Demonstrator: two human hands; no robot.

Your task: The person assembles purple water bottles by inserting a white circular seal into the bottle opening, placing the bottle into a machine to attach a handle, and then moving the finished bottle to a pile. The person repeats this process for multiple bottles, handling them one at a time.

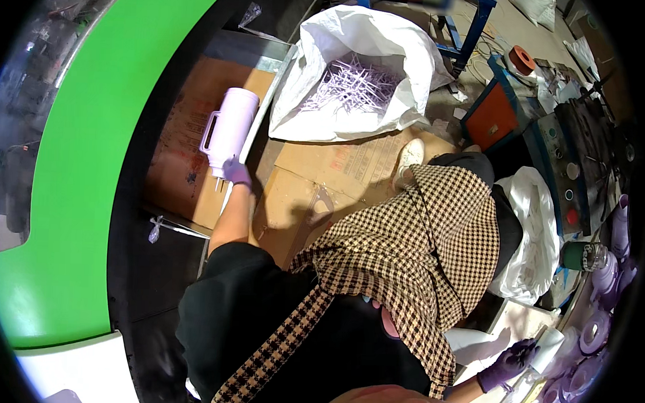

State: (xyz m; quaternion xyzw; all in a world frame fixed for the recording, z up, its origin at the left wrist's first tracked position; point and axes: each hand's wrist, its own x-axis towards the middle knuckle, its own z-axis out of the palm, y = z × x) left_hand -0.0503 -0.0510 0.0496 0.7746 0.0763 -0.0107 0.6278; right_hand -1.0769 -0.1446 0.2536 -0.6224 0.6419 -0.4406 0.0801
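Observation:
A lilac plastic jug body (233, 124) with a side handle lies in the cardboard-lined tray (191, 104) to my left. My left hand (237, 172), in a purple glove, is closed on its narrow lower end, where thin pale stubs stick out. At the lower right, my right hand (512, 361), also gloved in purple, has its fingers curled beside a white cylinder (547, 350). What those fingers hold, if anything, cannot be made out. Several lilac ring-shaped parts (593, 333) crowd the bench beyond that hand.
A white woven sack (286, 115) holding thin lilac sticks (355, 85) stands ahead. Flattened cardboard (294, 200) covers the floor. A green machine panel (101, 144) rises at far left. An orange and blue box (490, 126) and a white bag (530, 244) stand to the right.

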